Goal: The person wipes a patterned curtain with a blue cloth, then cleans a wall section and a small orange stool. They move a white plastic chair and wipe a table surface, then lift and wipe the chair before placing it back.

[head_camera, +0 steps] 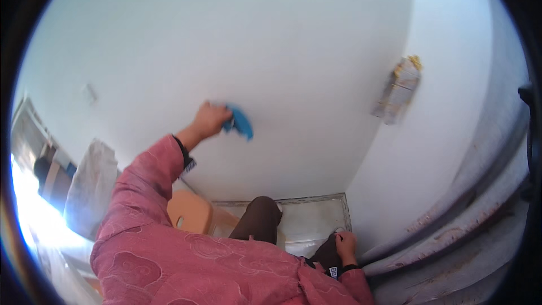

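Note:
My left hand (213, 119) reaches out over the pale wall (296, 72) and grips a blue object (240, 123) with a curved outer edge. Motion blur hides whether that object is a tool or a piece of plastic. It is against or just in front of the wall; contact cannot be told. Low on the right, my right hand (346, 245) rests by my dark-trousered knee with its fingers curled. A small whitish patch shows beside those fingers, and whether it is held cannot be told.
A worn bundle with yellow edges (400, 91) is at the wall corner. An orange plastic stool (190, 211) stands near my left leg. Stained grey fabric (461, 237) hangs in folds at right. Plastic-covered things (91, 186) are at left. Pale floor tiles (313, 216) lie below.

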{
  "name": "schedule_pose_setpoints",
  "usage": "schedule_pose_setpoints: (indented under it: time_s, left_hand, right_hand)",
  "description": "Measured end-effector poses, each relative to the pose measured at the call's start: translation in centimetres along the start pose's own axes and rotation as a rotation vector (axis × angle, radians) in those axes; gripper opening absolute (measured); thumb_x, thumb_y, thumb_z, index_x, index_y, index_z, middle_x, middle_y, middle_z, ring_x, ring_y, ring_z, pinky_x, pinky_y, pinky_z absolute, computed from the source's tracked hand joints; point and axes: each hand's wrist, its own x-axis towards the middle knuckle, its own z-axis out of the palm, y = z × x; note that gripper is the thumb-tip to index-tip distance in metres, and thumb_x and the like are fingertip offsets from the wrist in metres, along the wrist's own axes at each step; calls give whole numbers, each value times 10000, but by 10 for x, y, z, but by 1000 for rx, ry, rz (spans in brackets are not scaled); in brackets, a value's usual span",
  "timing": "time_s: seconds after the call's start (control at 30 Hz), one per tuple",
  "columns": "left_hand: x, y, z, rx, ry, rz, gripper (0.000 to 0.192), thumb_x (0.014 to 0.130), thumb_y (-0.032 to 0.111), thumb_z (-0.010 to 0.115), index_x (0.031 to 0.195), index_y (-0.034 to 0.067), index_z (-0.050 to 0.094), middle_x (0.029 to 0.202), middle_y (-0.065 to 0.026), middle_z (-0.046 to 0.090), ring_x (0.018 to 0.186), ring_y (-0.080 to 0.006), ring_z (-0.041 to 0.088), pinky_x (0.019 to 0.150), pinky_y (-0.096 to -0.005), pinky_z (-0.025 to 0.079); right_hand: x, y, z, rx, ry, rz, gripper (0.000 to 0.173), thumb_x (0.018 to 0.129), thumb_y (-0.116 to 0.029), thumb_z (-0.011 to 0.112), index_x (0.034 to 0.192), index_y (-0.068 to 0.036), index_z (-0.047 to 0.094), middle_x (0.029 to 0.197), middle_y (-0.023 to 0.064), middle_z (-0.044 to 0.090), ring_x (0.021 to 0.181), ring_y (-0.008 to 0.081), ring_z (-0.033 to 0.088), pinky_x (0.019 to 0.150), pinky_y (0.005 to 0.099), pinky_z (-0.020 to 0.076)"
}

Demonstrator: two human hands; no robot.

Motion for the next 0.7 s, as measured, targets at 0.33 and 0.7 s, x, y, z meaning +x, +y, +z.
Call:
schedule_pose_setpoints:
  time_s: [0.33, 0.7]
  left_hand:
    - [-53, -99, -51, -93, 538, -552, 335, 795, 172, 652, 1119, 129, 582, 1002, -144, 649, 901, -346, 636, 765, -469, 512]
    - [-184, -140, 36, -312, 885, -944, 207, 763, 170, 647, 930, 79, 565, 885, -180, 636, 866, -393, 606, 706, -463, 490]
  right_hand:
    - [8, -3, 10, -152, -215, -55, 125, 776, -152, 659, 883, -132, 721, 986, 89, 687, 982, 291, 619, 876, 428, 472]
    - [4, -27, -12, -121, -496, -92, 188, 829, -71, 623, 1004, -94, 686, 1215, 136, 622, 1230, 371, 496, 1088, 453, 345]
